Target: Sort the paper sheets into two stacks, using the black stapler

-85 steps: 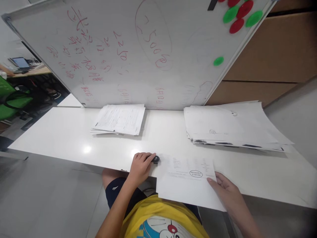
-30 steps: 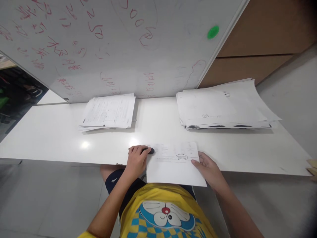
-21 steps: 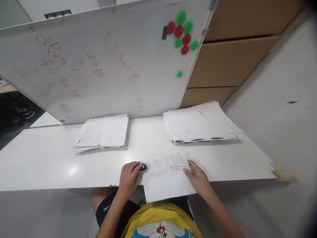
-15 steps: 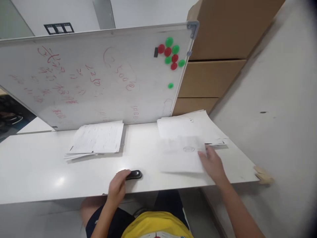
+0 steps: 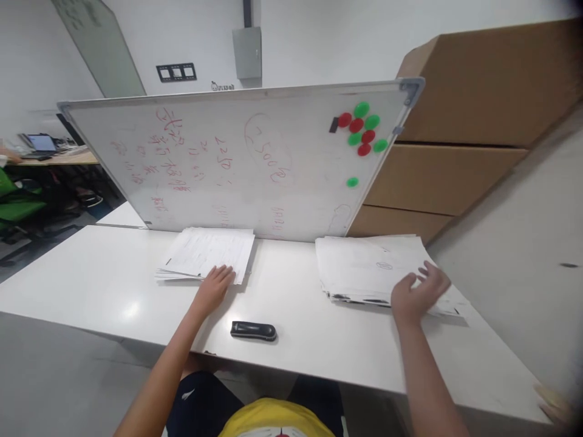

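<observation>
My left hand (image 5: pixel 217 287) rests with its fingers stretched out on the near right corner of a stack of written sheets (image 5: pixel 204 249). Over the right edge of a second paper stack (image 5: pixel 364 264), my right hand (image 5: pixel 418 294) is raised with fingers apart and curved, holding nothing. A sheet with a small oval mark tops that right stack, whose lower edges look uneven. Between the two arms a black stapler (image 5: pixel 253 331) lies on the table, touched by neither hand.
A whiteboard (image 5: pixel 300 206) with red writing and round magnets stands behind the papers on the white table (image 5: pixel 291 358). Cardboard boxes (image 5: pixel 455 164) are stacked at the back right beside the wall. Far left are a green chair (image 5: pixel 22 209) and a laptop (image 5: pixel 42 144).
My left hand has let go of the stapler and moved up to the left stack. My right hand has released the sheet, now lying on the right stack. The view has shifted left.
</observation>
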Tool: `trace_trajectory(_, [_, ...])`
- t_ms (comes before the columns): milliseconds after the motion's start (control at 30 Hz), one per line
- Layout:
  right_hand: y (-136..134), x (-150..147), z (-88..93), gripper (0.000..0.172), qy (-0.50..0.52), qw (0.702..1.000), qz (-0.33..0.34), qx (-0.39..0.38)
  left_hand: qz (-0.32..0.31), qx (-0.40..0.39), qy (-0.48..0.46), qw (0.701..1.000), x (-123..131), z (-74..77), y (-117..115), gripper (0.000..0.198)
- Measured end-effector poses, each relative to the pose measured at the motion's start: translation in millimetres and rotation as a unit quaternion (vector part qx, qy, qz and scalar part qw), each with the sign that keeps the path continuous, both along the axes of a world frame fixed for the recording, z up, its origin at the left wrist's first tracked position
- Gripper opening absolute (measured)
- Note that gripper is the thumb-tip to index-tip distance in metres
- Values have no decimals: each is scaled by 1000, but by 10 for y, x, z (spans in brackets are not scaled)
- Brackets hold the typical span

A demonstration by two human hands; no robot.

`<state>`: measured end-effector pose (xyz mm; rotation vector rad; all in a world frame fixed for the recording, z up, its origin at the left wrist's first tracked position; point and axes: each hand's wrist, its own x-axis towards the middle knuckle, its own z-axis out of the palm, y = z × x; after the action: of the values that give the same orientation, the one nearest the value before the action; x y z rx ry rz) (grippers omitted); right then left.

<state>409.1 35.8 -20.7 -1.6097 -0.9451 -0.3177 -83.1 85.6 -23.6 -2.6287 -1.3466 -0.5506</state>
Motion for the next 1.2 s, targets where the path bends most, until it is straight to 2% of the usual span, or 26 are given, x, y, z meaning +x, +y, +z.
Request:
trace_trajectory(67, [-198, -386, -70, 43, 20, 999, 14, 27, -8, 14, 13, 1000, 15, -85, -72, 41])
trace_trajectory(167, [-498, -971, -255, 36, 87, 991, 100, -19, -4, 53, -21, 998, 67, -116, -166, 39])
trace_trajectory(267, [-697, -1362, -407, 32, 230, 951, 188, -87, -22, 101, -106, 989, 209, -47, -296, 40])
trace_trajectory(367, [-748, -1538, -388, 35, 327, 870, 336, -154, -81, 125, -175, 973, 516, 59, -555, 35])
trace_trajectory(433, [-719, -1624, -296, 43, 387, 785, 446, -186, -144, 111, -184, 966, 789, 122, -772, 32])
trace_trajectory(500, [-669, -1726, -198, 52, 476, 706, 488, -191, -208, 73, -161, 962, 1044, 169, -958, 29])
trace_trajectory(533, [-643, -1775, -161, 54, 518, 684, 479, -185, -235, 54, -145, 960, 1139, 185, -1018, 27])
trace_trajectory(567, [-621, -1813, -135, 55, 551, 678, 454, -174, -254, 41, -129, 958, 1201, 196, -1046, 26])
trace_trajectory(600, [-604, -1833, -122, 57, 573, 685, 420, -163, -258, 33, -118, 958, 1223, 202, -1039, 26])
trace_trajectory(667, [-594, -1795, -125, 63, 590, 710, 356, -145, -217, 34, -112, 969, 1142, 191, -918, 28])
trace_trajectory(800, [-692, -1460, -197, 61, 572, 737, 314, -177, 3, 62, -104, 993, 618, 48, -442, 41])
trace_trajectory(867, [-783, -1291, -257, 59, 561, 742, 307, -201, 71, 67, -82, 992, 337, -69, -256, 42])
trace_trajectory(933, [-878, -1196, -329, 61, 565, 743, 297, -202, 80, 77, -69, 991, 150, -169, -176, 37])
trace_trajectory(1033, [-975, -1188, -419, 67, 588, 749, 257, -164, 75, 121, -93, 985, 109, -208, -223, 32])
trace_trajectory(1100, [-989, -1227, -446, 71, 595, 757, 232, -136, 82, 150, -133, 976, 215, -144, -308, 29])
trace_trajectory(1200, [-958, -1302, -443, 69, 583, 769, 231, -128, 74, 157, -186, 967, 491, 33, -466, 27])
